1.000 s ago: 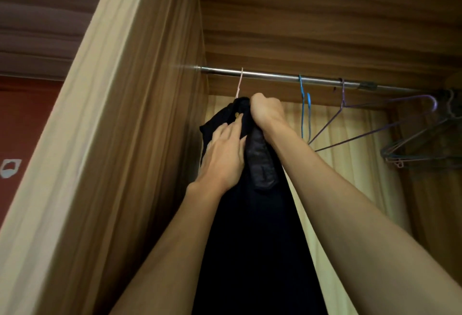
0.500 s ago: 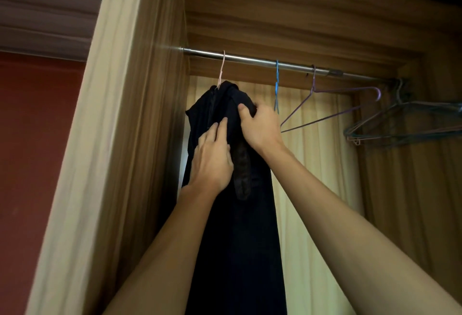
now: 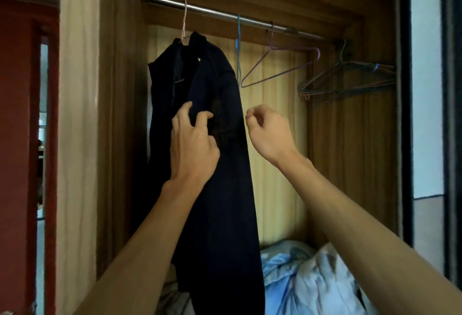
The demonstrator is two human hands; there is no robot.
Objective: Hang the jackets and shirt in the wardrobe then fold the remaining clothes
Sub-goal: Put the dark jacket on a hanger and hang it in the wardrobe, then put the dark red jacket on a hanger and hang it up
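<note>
— How could the step be done well?
— I judged the shoulders needed levelling on the thin pink wire hanger (image 3: 184,19) and the front smoothing. My left hand (image 3: 193,144) was at the front, fingers spread and bent, gripping nothing. My right hand (image 3: 271,132) was loosely curled, empty, just beside.
— And the garment?
— The long dark navy cloth jacket (image 3: 220,189) hung at the left end of the steel rod (image 3: 212,12) in the wooden wardrobe (image 3: 120,114), bunched near the collar.

a bedroom at home: a wooden wardrobe (image 3: 120,114) with a hanging rail (image 3: 215,13), wire hangers (image 3: 275,69), heaped bedding (image 3: 312,277).
</note>
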